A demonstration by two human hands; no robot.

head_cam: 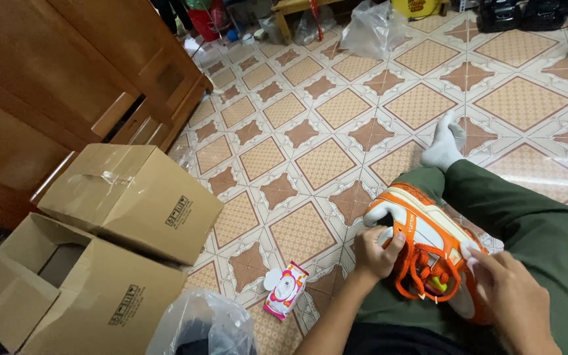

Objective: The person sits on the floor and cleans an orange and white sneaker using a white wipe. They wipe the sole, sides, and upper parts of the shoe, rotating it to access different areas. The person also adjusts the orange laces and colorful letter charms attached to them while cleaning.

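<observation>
Two hands on one orange-and-white sneaker (428,243), resting on the lap at 5 o'clock | left hand (376,253) curled, gripping the shoe's side near the toe | right hand (511,296) part-closed, fingertips pinching its tongue end | orange laces (419,269) loose between them | two cardboard boxes (129,194) at 9 o'clock | small pink packet (286,290) on tiled floor (310,125) at 6.

Orange-and-white sneaker (422,243) lies tilted on lap, laces loose.
</observation>
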